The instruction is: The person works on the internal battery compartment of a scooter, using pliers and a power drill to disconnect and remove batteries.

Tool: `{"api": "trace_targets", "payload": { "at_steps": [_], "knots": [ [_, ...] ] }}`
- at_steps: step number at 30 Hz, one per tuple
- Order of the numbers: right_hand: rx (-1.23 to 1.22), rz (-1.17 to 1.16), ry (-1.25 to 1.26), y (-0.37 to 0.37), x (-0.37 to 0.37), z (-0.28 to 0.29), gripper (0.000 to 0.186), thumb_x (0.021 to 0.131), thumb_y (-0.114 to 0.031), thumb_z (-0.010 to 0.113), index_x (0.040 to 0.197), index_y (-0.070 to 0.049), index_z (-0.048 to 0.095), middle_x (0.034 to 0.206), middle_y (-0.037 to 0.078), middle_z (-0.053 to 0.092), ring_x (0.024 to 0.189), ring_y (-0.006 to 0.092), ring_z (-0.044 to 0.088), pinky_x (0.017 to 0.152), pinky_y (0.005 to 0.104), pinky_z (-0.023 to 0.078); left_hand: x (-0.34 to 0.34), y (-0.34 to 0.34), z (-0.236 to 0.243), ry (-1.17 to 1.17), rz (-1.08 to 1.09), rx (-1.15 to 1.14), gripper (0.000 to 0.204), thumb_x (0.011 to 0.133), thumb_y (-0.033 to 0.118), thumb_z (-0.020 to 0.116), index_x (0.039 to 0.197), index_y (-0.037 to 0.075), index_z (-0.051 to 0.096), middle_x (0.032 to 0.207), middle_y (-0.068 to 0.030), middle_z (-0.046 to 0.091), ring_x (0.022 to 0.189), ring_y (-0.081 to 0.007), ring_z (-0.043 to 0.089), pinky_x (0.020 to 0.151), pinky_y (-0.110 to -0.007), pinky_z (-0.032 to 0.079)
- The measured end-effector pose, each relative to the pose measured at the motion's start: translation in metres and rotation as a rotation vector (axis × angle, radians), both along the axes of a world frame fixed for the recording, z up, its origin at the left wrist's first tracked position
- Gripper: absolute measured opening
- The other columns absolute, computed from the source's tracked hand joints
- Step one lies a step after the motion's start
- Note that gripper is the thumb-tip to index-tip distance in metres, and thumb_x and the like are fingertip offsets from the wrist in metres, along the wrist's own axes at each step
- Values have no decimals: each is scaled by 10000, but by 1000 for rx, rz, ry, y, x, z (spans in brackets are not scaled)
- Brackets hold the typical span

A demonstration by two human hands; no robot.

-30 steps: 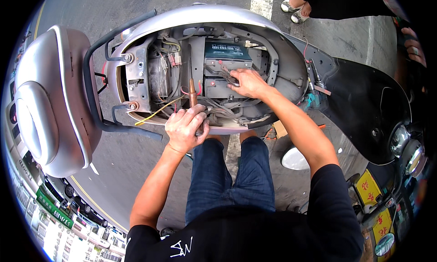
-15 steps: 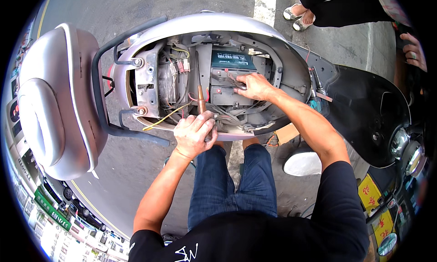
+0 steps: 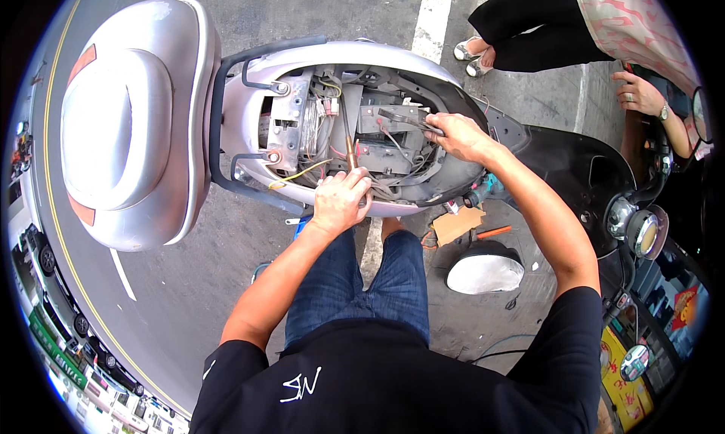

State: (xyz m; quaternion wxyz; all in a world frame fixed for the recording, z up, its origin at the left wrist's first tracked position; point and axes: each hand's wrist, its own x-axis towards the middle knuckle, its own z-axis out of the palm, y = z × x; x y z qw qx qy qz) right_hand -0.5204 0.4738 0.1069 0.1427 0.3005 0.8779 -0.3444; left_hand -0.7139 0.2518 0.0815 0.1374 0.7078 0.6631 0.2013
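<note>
My left hand (image 3: 341,198) is closed at the lower end of an amber-handled screwdriver (image 3: 350,152), at the near edge of the open scooter body (image 3: 404,60). The screwdriver's long shaft points away from me into the compartment. My right hand (image 3: 459,138) grips a dark metal tool (image 3: 402,118), like pliers or a wrench, over the grey battery units (image 3: 384,153) at the compartment's right. Wire bundles (image 3: 317,132) and a bolted metal bracket (image 3: 287,151) lie left of the screwdriver. A yellow wire (image 3: 298,176) crosses the near left side.
A silver top box (image 3: 136,132) and tube rail (image 3: 217,128) sit left. A black panel (image 3: 563,185), teal power tool (image 3: 483,186), cardboard (image 3: 457,223) and silver-white rounded object (image 3: 483,275) lie right. Another person (image 3: 544,34) stands top right, a hand (image 3: 638,94) near the handlebar.
My right hand and its tool have moved right and away from me; the teal battery top no longer shows. The view has shifted, bringing more of the other person into sight.
</note>
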Motion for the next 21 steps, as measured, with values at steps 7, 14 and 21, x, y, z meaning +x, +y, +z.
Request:
{"api": "trace_targets", "payload": {
  "at_steps": [7,14,21],
  "knots": [
    [61,-2,-274,-22,-13,-79,365,851,-133,564,1214,-95,561,1136,169,604,1110,359,554,900,478,466,2,-2,-3,-25,-14,12,190,679,160,688,847,115,613,1000,27,627,689,-159,596,597,-326,470],
    [130,101,-298,-12,-36,-97,331,876,-168,570,1198,-92,569,1109,171,609,1081,368,557,894,473,469,0,-4,-6,-47,-20,-4,206,659,147,697,841,111,607,1008,23,628,666,-153,585,575,-313,460],
    [122,138,-290,-10,-47,-93,370,826,-71,500,1176,-109,611,1114,157,629,1133,369,547,917,491,453,-4,-4,-6,-75,-7,-16,213,642,144,702,824,116,594,1011,17,628,665,-156,585,582,-314,464]
  ]
}}
